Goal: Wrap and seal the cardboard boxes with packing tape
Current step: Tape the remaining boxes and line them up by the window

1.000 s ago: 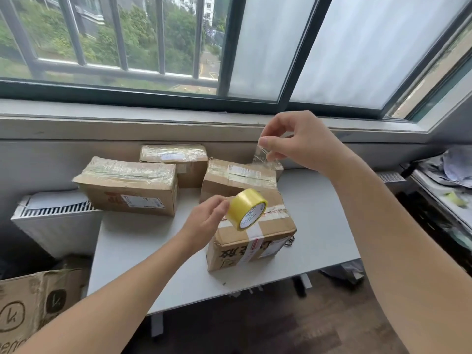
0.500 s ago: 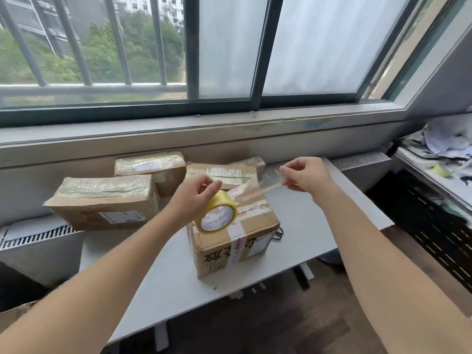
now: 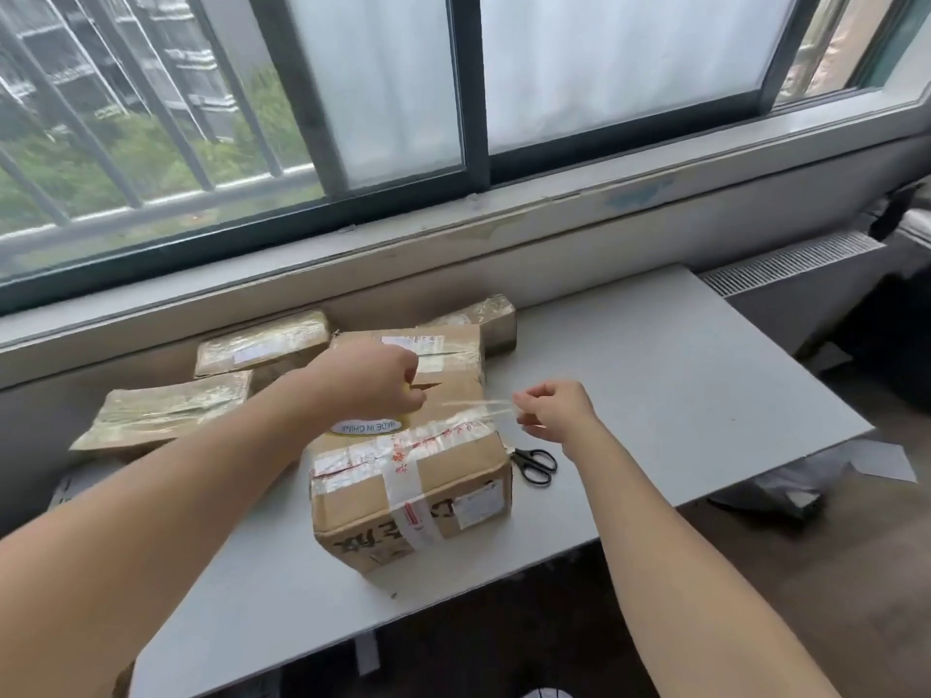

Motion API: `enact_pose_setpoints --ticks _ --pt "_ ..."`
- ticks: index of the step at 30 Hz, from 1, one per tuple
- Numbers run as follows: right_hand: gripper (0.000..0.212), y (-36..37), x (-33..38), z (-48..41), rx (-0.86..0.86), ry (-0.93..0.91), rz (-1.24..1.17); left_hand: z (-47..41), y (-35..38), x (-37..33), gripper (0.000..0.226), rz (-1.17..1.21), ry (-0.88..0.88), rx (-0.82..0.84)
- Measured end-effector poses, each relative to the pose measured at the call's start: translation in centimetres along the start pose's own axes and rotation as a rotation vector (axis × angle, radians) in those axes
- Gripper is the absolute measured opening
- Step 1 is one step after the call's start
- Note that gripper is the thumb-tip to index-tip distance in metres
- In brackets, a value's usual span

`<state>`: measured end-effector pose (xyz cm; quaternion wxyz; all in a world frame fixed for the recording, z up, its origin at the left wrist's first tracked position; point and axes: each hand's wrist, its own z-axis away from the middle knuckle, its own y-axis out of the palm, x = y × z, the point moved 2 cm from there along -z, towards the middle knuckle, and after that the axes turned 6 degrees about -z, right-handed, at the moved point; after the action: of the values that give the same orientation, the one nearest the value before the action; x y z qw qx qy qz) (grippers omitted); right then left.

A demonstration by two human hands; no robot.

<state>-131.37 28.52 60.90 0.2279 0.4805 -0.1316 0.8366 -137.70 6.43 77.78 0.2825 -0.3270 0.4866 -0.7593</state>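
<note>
A brown cardboard box [image 3: 403, 486] with old tape and labels stands near the front of the grey table [image 3: 655, 385]. My left hand [image 3: 373, 380] grips the yellow tape roll [image 3: 368, 426] just above the box's top; most of the roll is hidden under the hand. A clear strip of tape [image 3: 476, 406] runs from the roll to my right hand [image 3: 551, 410], which pinches its free end beside the box's right edge.
Black scissors [image 3: 535, 463] lie on the table right of the box. Several tape-wrapped boxes sit behind, among them one [image 3: 166, 413] at left, one [image 3: 262, 342] behind it and one [image 3: 438, 350] at centre. A radiator [image 3: 791, 264] stands at right under the window sill.
Both hands have dropped toward the box top. The roll now sits low over the box, and the pulled strip lies almost level between my hands. The view has tilted down.
</note>
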Motion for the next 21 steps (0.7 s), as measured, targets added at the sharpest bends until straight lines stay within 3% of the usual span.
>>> enact_pose_setpoints --ticks 3,7,21 --pt "0.013 0.2 -1.4 -1.0 0.077 0.091 -0.069 -1.4 -0.5 -1.4 0.028 -0.141 0.005 0.035" --pt "0.012 1.0 -2.9 -1.4 0.168 0.212 -0.202 -2.5 -0.6 -2.4 0.022 -0.145 -0.022 0.178" --pt "0.009 2.2 -4.8 -2.6 0.264 0.278 -0.253 -4.8 0.2 -1.0 0.013 -0.086 -0.056 0.339"
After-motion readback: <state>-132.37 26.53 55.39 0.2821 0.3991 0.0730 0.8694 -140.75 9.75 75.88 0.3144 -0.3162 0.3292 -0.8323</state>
